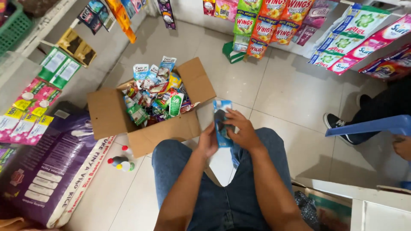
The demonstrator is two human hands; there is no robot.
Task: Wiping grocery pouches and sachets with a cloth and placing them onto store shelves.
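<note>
While the purple rice sack leans at the person's left, an open cardboard box of mixed sachets sits on the tiled floor ahead. Both hands — left hand, right hand — grip a blue packet, clamped upright above the knees.

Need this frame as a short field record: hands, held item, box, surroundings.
left hand: on the left edge of the blue sachet strip
right hand: gripping the blue sachet strip from the right, fingers over its front
cardboard box: open on the tiled floor, full of mixed sachets
large purple sack: lying left of the knees
small bottles: on the floor by the box
other person: shoe at right
</note>
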